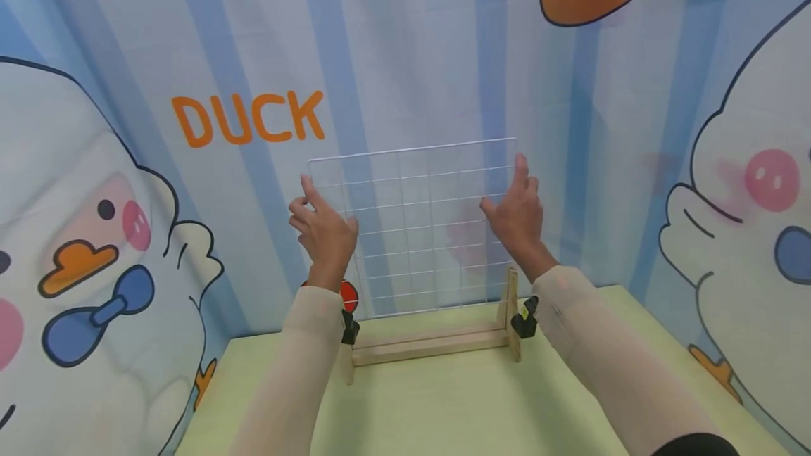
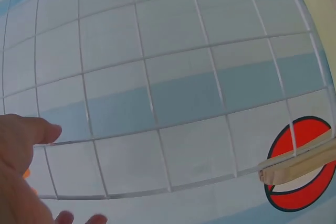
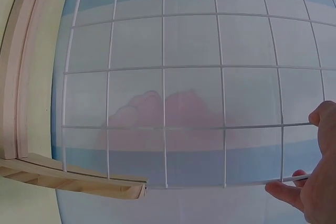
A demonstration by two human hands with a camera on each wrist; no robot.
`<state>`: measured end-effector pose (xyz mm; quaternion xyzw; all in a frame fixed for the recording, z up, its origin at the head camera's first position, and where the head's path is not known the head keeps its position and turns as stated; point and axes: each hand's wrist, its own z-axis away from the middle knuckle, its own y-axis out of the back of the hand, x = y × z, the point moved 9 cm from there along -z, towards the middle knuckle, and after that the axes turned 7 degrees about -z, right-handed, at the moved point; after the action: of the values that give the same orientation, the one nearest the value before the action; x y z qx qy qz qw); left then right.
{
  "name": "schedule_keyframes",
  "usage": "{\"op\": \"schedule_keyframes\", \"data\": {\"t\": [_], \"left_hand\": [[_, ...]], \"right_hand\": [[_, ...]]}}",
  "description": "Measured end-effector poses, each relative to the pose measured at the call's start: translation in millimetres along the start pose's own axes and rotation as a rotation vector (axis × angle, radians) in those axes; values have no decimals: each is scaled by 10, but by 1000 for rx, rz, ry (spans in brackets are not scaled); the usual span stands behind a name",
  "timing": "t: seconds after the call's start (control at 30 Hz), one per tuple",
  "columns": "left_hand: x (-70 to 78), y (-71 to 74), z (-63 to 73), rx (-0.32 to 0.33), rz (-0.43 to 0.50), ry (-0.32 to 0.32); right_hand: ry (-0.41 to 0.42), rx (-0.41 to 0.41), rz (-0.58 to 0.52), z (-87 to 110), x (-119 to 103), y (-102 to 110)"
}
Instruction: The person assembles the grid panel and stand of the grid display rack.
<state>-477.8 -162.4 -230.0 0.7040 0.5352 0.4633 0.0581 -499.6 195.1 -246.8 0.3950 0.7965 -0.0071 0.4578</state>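
Observation:
A white wire grid panel (image 1: 415, 231) stands upright in a wooden stand (image 1: 437, 347), its lower corners between the two end posts. At the panel's left edge my left hand (image 1: 328, 231) has its thumb over the grid and its other fingers spread outside the edge. In the left wrist view that thumb (image 2: 44, 130) lies by a cross wire. My right hand (image 1: 518, 213) holds the right edge. The right wrist view shows its thumb at a wire and a fingertip (image 3: 281, 188) at the edge wire, with another finger behind.
The stand rests on a pale green table (image 1: 443, 400). Behind the panel hangs a blue and white striped curtain (image 1: 405, 55) with printed ducks and lettering. Black straps (image 1: 524, 319) show at the wrists.

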Motion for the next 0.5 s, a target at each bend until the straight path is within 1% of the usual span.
{"op": "schedule_keyframes", "data": {"t": [0.13,0.23,0.5], "left_hand": [[-23,-7,-94,-67,66,2],[-40,-10,-128,-104,94,7],[-104,-39,-131,-195,118,44]], "right_hand": [[0,-17,-4,-14,-27,-11],[-3,-26,-4,-15,-35,-15],[15,-47,13,5,-3,-15]]}}
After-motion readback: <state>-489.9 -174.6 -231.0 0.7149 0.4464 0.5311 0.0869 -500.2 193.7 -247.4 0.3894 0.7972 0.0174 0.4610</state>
